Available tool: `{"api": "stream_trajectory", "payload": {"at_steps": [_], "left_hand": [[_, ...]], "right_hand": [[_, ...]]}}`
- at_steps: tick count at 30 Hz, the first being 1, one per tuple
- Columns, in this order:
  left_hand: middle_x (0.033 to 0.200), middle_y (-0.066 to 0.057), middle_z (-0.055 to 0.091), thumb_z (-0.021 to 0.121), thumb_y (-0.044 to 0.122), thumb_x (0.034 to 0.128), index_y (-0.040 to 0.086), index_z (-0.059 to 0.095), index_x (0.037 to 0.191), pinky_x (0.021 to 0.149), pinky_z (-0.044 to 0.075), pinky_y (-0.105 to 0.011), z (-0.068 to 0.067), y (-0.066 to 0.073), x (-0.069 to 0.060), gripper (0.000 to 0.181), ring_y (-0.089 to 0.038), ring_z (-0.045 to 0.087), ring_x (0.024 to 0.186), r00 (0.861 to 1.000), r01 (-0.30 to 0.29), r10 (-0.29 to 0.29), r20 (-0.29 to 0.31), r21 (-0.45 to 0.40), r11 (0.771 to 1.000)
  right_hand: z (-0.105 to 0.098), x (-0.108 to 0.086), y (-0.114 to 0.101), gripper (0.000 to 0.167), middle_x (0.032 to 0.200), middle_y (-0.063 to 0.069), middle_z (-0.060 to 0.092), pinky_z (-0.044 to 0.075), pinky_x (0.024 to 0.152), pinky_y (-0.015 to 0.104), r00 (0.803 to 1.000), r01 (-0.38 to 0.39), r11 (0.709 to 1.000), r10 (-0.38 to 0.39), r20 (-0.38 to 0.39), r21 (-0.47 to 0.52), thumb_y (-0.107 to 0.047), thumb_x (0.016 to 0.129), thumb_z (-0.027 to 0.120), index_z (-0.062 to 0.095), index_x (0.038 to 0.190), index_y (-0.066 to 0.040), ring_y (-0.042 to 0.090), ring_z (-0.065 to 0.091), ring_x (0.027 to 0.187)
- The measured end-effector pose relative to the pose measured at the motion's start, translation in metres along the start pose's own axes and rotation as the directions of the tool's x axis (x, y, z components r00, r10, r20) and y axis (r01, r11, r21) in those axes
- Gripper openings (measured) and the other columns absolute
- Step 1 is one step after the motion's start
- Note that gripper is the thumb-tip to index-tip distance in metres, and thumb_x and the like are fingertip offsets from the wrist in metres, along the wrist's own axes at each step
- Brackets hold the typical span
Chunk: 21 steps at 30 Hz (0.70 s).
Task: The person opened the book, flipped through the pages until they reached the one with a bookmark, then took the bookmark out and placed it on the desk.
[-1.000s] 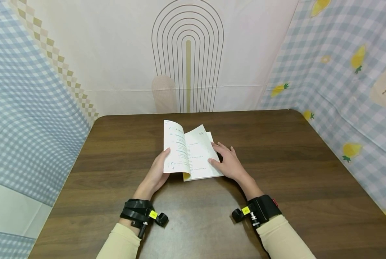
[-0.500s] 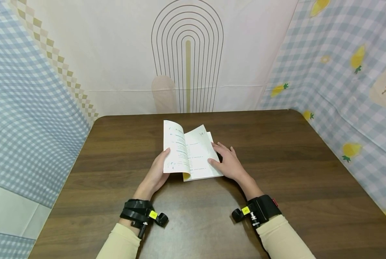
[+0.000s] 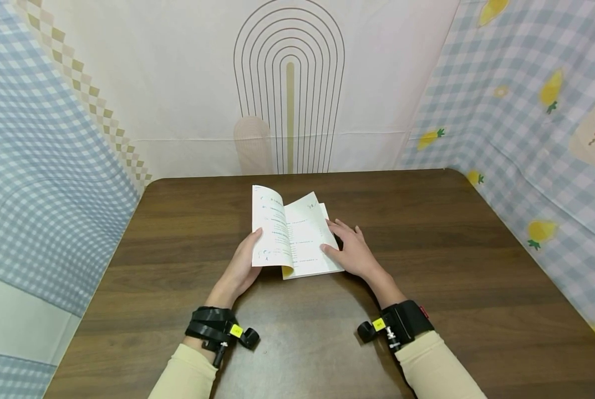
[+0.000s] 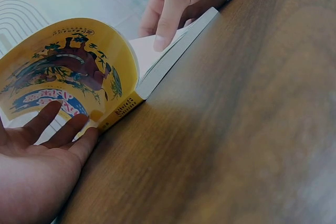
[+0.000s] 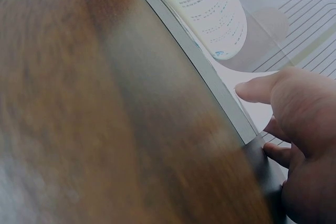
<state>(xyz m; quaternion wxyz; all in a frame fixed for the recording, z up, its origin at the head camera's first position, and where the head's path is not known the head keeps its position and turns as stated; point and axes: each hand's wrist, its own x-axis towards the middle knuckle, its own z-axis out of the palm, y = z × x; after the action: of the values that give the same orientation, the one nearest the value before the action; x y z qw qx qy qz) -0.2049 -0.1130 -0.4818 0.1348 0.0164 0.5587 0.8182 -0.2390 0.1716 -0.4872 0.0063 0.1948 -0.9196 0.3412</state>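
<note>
A paperback book point(image 3: 309, 238) lies open on the brown table, its left part raised and curling. My left hand point(image 3: 239, 267) holds that raised part, thumb on the printed page and fingers behind it. In the left wrist view those fingers point(image 4: 68, 129) support the yellow illustrated cover point(image 4: 58, 66) from outside. At the right side of the book my right hand point(image 3: 354, 252) has its thumb on the right page and its fingers at the outer edge. The right wrist view shows this thumb point(image 5: 257, 88) on the page above the thick page block point(image 5: 210, 72); some fingertips are hidden.
Dark wood tabletop point(image 3: 452, 266) spreads around the book. A white cloth with arched lines point(image 3: 187, 83) hangs behind it, and blue checked cloths point(image 3: 517, 127) flank both sides. Each wrist wears a black strap with a small camera point(image 3: 249, 338).
</note>
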Motion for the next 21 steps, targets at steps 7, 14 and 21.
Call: {"api": "stream_trajectory", "payload": {"at_steps": [7, 14, 21], "left_hand": [[0.14, -0.009, 0.06, 0.037, 0.041, 0.1152, 0.008, 0.043, 0.159, 0.094, 0.051, -0.027, 0.0, 0.0008, -0.0001, 0.055, -0.012, 0.065, 0.112, 1.0, -0.001, 0.001, -0.002, 0.0, 1.0], [0.142, -0.011, 0.059, 0.038, 0.041, 0.1148, 0.009, 0.043, 0.159, 0.094, 0.051, -0.027, 0.0004, 0.0015, -0.0005, 0.055, -0.012, 0.065, 0.113, 1.0, 0.0, 0.0, -0.006, 0.002, 1.0], [0.145, -0.014, 0.058, 0.038, 0.043, 0.1149, 0.008, 0.041, 0.161, 0.094, 0.051, -0.027, -0.0003, 0.0012, -0.0008, 0.058, -0.013, 0.066, 0.114, 1.0, 0.002, -0.002, 0.006, 0.01, 1.0]], "right_hand": [[-0.0018, -0.0007, -0.0019, 0.058, 0.162, 0.016, 0.047, 0.006, 0.122, 0.071, 1.0, 0.002, 1.0, -0.002, -0.009, 0.017, -0.025, 0.102, 0.07, 0.053, 0.153, 0.0, 0.037, 0.031, 0.156], [-0.0029, -0.0014, -0.0033, 0.055, 0.162, 0.016, 0.047, 0.009, 0.122, 0.072, 0.999, 0.024, 0.999, -0.023, -0.036, 0.029, -0.024, 0.102, 0.07, 0.056, 0.151, -0.001, 0.036, 0.03, 0.157], [-0.0029, -0.0034, -0.0059, 0.058, 0.164, 0.018, 0.043, 0.019, 0.125, 0.06, 0.999, 0.015, 0.997, -0.013, -0.036, 0.072, -0.03, 0.104, 0.068, 0.054, 0.152, 0.001, 0.037, 0.028, 0.157]]}}
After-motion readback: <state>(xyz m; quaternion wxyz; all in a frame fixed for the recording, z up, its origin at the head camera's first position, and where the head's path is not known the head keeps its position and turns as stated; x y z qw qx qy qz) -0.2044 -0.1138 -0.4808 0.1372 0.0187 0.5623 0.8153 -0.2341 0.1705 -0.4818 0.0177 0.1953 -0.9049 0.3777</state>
